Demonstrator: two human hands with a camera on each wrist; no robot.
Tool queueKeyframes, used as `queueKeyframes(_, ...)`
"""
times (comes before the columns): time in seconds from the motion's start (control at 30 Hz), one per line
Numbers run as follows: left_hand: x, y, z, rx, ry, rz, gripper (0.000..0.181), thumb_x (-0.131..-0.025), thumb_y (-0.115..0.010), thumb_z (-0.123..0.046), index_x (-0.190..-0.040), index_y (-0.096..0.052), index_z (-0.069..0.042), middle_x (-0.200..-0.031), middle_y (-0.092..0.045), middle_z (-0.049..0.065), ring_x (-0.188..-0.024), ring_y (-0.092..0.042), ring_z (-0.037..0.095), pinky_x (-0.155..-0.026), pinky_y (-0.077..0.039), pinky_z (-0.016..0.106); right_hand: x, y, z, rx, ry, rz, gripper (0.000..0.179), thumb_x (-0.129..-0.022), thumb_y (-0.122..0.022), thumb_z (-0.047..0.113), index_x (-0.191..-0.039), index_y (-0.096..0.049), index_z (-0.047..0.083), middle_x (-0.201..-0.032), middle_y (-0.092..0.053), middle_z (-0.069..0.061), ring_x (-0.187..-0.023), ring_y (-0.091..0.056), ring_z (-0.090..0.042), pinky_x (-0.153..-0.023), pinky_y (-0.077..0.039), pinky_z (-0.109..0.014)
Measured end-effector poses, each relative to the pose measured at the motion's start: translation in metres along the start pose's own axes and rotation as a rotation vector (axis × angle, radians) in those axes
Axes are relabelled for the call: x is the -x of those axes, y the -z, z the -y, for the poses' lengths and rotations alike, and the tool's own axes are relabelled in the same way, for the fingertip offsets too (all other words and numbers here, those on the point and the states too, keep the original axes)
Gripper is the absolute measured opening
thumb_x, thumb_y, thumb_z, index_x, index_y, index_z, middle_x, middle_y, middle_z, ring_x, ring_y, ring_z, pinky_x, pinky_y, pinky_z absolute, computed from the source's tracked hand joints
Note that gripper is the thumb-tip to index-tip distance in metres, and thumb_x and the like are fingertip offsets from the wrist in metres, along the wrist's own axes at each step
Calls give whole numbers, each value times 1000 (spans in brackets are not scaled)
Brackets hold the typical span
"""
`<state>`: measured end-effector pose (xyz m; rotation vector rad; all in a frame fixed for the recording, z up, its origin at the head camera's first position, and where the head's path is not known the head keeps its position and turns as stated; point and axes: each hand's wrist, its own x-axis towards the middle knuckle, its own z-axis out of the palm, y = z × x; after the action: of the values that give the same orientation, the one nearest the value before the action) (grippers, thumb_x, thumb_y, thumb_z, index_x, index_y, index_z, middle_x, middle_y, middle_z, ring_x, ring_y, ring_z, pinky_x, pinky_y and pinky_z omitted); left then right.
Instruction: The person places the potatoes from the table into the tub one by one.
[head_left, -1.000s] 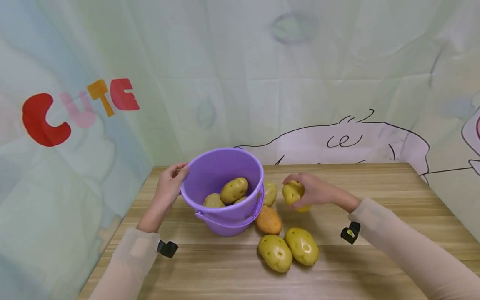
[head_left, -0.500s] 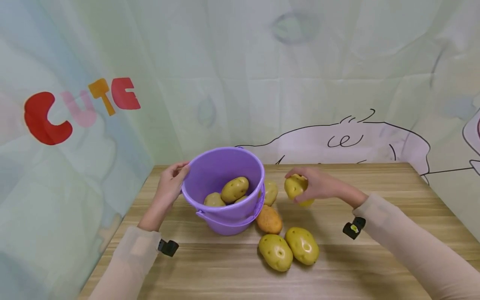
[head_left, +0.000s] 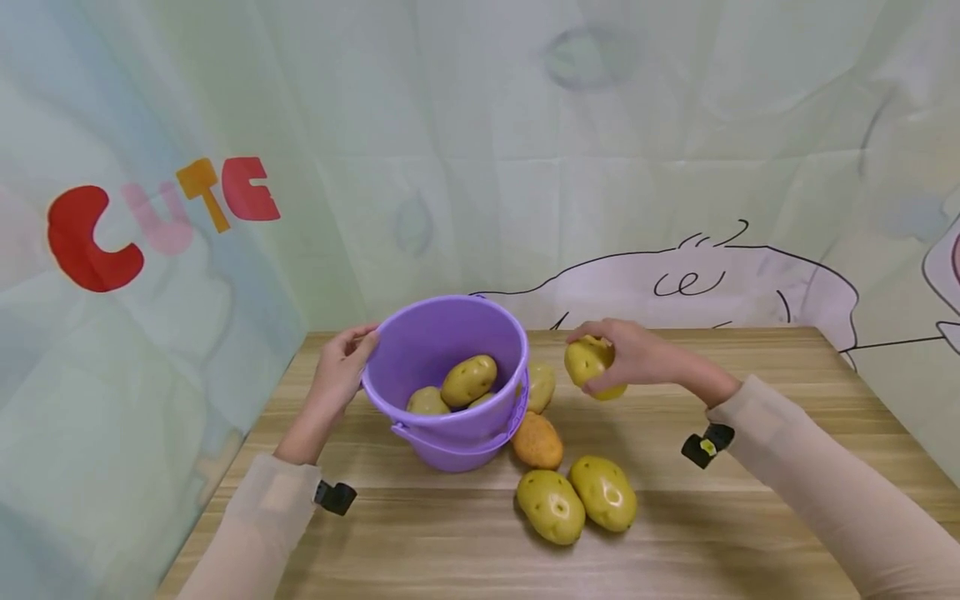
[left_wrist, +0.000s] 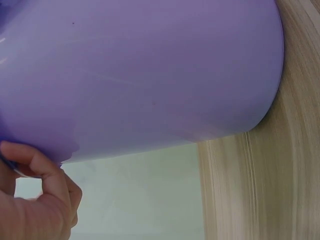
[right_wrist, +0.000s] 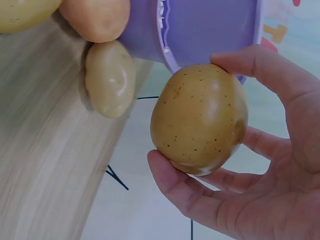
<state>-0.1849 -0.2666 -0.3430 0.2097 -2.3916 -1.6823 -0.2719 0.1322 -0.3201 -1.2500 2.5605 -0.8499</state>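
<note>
While the right hand (head_left: pixel 641 354) grips one potato (head_left: pixel 587 358) between its thumb and bent fingers, off the table (head_left: pixel 675 554) and toward its far edge, the left hand (head_left: pixel 337 375) pinches the rim of the single bucket (head_left: pixel 450 427) on the side facing the table's left edge. The bucket stands near the far left corner. Three potatoes (head_left: pixel 469 380) show inside it (the third is mostly hidden behind the rim, so the full count can't be told). Four more lie on the table to its right: one pale one (head_left: pixel 540 388), closest to the far edge; one orange one (head_left: pixel 537 441), just beside the bucket; and two yellow ones (head_left: pixel 551 506), side by side, farthest from that edge. Two black devices (head_left: pixel 335 497) sit at the two sleeves (head_left: pixel 266 508). Beyond the table hangs printed cloth (head_left: pixel 450 108) with four large letters (head_left: pixel 198 177).
</note>
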Motion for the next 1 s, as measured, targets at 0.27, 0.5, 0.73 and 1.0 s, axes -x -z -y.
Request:
queueKeyframes(0.27, -1, -1, 2, -4, 2, -9, 47, -106, -49, -29, -141, -50, 3, -111, -57, 20, -83, -62, 13, -72, -62, 27, -8, 8, 7, -18, 18, -50, 58, -76, -82, 22, -127, -61, 5, -111, -62, -12, -91, -58, -26, -70, -56, -33)
queueKeyframes(0.5, -2, -1, 3, -7, 3, -20, 46, -106, -49, -28, -140, -51, 3, -109, -58, 19, -82, -63, 12, -72, -62, 28, -13, 17, 18, -51, -6, -75, 60, -78, -82, 20, -132, -59, 7, -116, -60, -14, -96, -58, -28, -75, -58, -36)
queueKeyframes(0.73, -2, 0, 2, -4, 4, -20, 46, -106, -49, -27, -140, -50, 4, -108, -57, 18, -80, -61, 9, -70, -61, 24, -21, 26, 33, -84, -13, -92, 61, -79, -83, 21, -133, -58, 9, -118, -59, -15, -93, -61, -29, -73, -58, -36)
queueKeyframes(1.0, -2, -1, 2, 8, -2, -17, 45, -106, -50, -26, -139, -51, 5, -103, -57, 14, -79, -61, 8, -68, -60, 22, -31, 31, 51, -97, -11, -98, 63, -77, -83, 22, -135, -59, 11, -125, -57, -13, -92, -62, -29, -70, -59, -34)
